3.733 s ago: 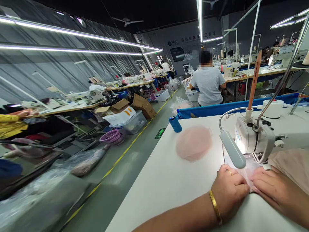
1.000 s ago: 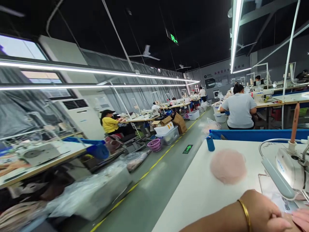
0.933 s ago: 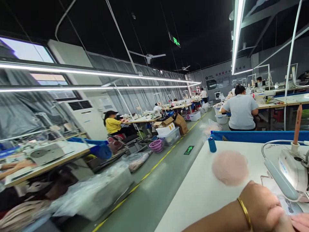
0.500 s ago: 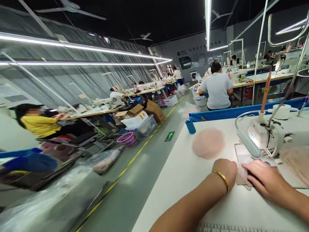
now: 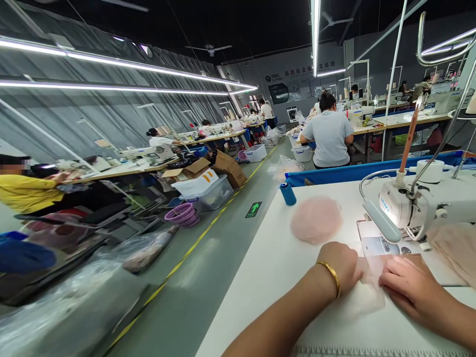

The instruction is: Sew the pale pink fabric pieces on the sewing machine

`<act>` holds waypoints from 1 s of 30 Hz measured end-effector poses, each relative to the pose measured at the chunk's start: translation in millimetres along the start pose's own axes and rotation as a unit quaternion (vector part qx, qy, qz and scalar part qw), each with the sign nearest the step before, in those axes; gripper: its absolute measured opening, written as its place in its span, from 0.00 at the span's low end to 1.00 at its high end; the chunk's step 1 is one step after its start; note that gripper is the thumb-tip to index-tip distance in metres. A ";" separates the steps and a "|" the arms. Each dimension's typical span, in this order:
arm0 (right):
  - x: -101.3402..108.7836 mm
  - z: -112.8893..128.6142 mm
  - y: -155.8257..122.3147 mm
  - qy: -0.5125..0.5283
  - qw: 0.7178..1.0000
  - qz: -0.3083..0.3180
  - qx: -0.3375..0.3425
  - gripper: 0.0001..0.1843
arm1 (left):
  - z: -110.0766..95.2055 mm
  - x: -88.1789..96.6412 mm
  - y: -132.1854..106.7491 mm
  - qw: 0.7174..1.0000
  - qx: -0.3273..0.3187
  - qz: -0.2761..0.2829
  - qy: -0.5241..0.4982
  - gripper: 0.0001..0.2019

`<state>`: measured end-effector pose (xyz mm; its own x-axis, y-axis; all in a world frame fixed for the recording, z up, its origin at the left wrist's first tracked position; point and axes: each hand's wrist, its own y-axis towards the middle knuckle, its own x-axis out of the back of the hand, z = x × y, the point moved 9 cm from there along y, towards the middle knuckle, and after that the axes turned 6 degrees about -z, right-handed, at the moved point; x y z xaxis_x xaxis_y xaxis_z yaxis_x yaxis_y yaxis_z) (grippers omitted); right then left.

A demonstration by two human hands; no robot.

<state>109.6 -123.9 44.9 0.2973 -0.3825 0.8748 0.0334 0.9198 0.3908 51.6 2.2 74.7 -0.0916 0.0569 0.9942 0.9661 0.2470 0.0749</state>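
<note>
A sheer pale pink piece of fabric (image 5: 372,292) stretches between my two hands on the white table, just in front of the sewing machine (image 5: 396,203). My left hand (image 5: 339,267), a gold bangle at its wrist, has its fingers curled onto the fabric's left side. My right hand (image 5: 411,287) pinches the other side, with bent fingers. Beyond the hands, the metal needle plate (image 5: 375,245) shows beneath the presser foot. A round pile of pink sheer fabric (image 5: 316,220) lies left of the machine, and more pink fabric (image 5: 455,250) lies to its right.
A blue thread spool (image 5: 287,194) stands at the table's far left corner. Along the front edge runs a ruler (image 5: 334,351). White thread (image 5: 429,171) sits behind the machine. Left of the table is an aisle with a purple basket (image 5: 182,214). A person in grey (image 5: 327,139) sits ahead.
Both hands have drawn the sheer fabric back from the presser foot, baring the needle plate. The fabric now spreads toward the table's front. The view has turned slightly right.
</note>
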 end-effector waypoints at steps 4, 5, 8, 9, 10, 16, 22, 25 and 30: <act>-1.4 -3.2 -14.6 0.030 0.999 -0.015 0.013 0.13 | -11.8 2.5 8.6 0.998 -0.026 0.050 0.001 0.23; -1.5 -4.7 -19.1 0.032 0.999 -0.015 0.015 0.13 | -11.9 0.2 7.7 0.997 -0.023 0.075 0.004 0.27; 1.2 -8.6 -32.4 0.031 0.999 0.001 0.009 0.13 | -3.8 -3.1 -0.1 0.992 0.006 0.129 0.016 0.28; 2.9 -8.9 -35.8 0.035 0.999 0.014 0.006 0.13 | -1.5 -2.3 -2.6 0.991 0.008 0.135 0.014 0.28; 4.9 -9.1 -38.3 0.041 0.999 0.030 0.001 0.13 | 0.2 -0.6 -4.1 0.991 0.008 0.132 0.009 0.27; 23.5 -10.8 -24.1 0.096 0.993 0.032 -0.054 0.10 | -1.4 20.1 12.4 0.995 0.006 -0.069 -0.079 0.12; 14.6 -41.8 -1.4 0.108 0.970 -0.040 -0.212 0.11 | -4.6 -18.7 31.8 0.976 0.024 -0.061 -0.206 0.11; 3.4 -50.7 -0.7 0.162 0.956 -0.013 -0.243 0.08 | -3.1 -23.6 32.6 0.958 0.028 -0.062 -0.278 0.10; 2.6 -58.5 -7.9 0.220 0.932 -0.021 -0.287 0.11 | -3.1 -23.9 28.6 0.932 0.060 -0.037 -0.355 0.10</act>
<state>166.0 -127.0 27.3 0.6432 -0.4621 0.6105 0.5215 0.8482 0.0926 82.2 4.9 53.3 -0.3339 0.6511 0.6816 0.9209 0.3795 0.0886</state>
